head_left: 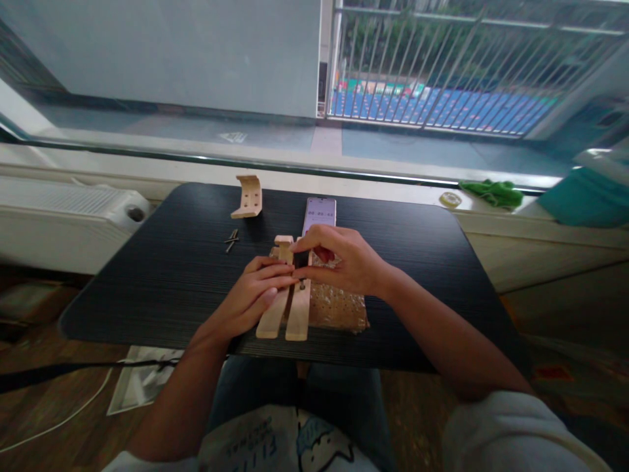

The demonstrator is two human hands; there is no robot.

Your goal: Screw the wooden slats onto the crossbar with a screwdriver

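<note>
Two pale wooden pieces [297, 321] lie side by side on the dark table, their flat ends toward me and a raised end at the far side. My left hand [255, 292] lies across them, fingers stretched over the wood and thumb on the near side, holding them down. From the right, my right hand [344, 259] reaches over the same pieces with thumb and forefinger curled toward each other; what they hold is hidden. A small dark screw-like part [301, 284] shows on the right piece, just below the thumb.
On the black table [162, 282] stand a curved wooden piece with holes [251, 195] and several loose screws [231, 241]. A phone [319, 213] lies behind my right hand, beside a bubble-wrapped package [339, 305]. A tape roll [450, 199] and green cloth [493, 193] rest on the sill.
</note>
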